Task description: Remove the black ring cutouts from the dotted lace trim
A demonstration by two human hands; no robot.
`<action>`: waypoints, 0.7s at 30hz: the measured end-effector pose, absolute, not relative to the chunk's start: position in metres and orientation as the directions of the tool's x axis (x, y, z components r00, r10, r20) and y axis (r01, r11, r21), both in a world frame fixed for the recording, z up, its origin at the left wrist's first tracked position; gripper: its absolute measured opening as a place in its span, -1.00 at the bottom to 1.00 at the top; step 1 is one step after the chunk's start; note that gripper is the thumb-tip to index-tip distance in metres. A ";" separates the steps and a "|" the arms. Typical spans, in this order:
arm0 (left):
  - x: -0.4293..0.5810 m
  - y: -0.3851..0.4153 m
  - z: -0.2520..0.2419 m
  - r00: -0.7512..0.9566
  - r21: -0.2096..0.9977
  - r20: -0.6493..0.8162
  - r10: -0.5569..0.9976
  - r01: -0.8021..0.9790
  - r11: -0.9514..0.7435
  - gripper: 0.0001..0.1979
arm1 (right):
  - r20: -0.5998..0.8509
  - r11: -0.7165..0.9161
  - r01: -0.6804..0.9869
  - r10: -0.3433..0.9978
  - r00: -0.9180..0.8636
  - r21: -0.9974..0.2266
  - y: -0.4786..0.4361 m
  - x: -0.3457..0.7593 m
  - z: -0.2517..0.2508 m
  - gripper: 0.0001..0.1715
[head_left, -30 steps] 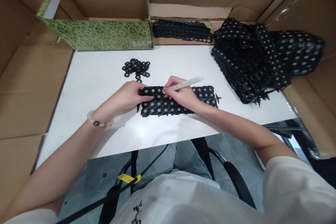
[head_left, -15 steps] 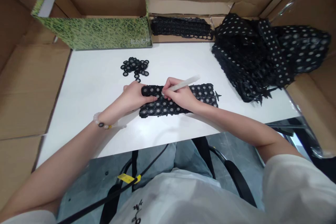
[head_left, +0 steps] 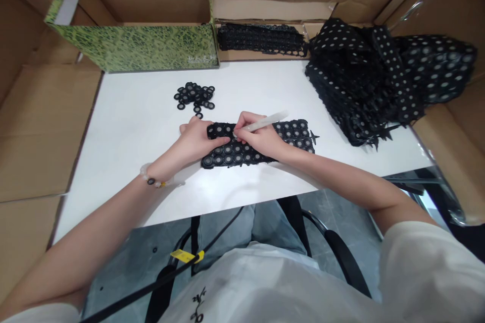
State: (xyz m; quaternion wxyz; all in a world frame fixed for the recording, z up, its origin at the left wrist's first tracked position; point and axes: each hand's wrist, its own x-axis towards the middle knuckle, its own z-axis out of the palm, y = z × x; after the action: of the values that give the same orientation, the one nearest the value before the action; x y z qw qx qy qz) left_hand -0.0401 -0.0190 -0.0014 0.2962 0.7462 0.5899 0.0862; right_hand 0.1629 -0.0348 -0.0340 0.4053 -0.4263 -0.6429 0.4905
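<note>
**A:** How is the left hand point(head_left: 199, 140) sitting?

**B:** It is lying spread and nearly flat, pressing its fingers down on the strip of black lace point(head_left: 227, 156), and it is holding nothing. A beaded bracelet point(head_left: 153, 180) is circling the wrist.

**A:** And the right hand point(head_left: 263, 136)?

**B:** It is pinching a white marker pen point(head_left: 265, 122) between thumb and fingers, with the tip touching the lace just beside the left fingertips.

**A:** Where is the lace lying, and how much room is around it?

**B:** It is lying flat on the white table point(head_left: 125, 146), with bare tabletop showing toward the front edge and out to the left. A small pile of loose black rings point(head_left: 193, 96) is sitting just beyond the left hand, and a heap of black dotted lace point(head_left: 356, 81) is rising near the strip's right end.

**A:** What is different from a moment earlier?

**B:** The left hand is reaching further along the strip, toward the pen, while the right hand is pinching at nearly the same spot.
</note>
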 end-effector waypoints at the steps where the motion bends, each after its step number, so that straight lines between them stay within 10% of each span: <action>1: -0.040 -0.020 -0.001 0.287 0.553 -0.226 0.931 0.824 -0.119 -0.70 | 0.116 0.175 0.172 0.944 -0.309 -0.969 -0.035 0.163 -0.034 -0.85; 12: -0.049 -0.013 0.003 0.306 0.669 -0.322 0.896 0.743 -0.013 -0.63 | 0.095 0.145 0.158 0.952 -0.290 -0.977 -0.034 0.163 -0.031 -0.84; 21: -0.057 -0.006 0.007 0.418 0.616 -0.163 0.894 0.751 -0.239 -0.63 | 0.023 0.066 0.140 0.957 -0.288 -0.988 -0.044 0.184 -0.027 -0.82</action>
State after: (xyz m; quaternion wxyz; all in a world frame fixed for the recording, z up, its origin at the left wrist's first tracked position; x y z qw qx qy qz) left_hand -0.0572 -0.0062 0.0073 0.3194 0.7790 0.5278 0.1119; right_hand 0.1839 -0.0441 -0.0269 0.3953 -0.4471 -0.6136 0.5171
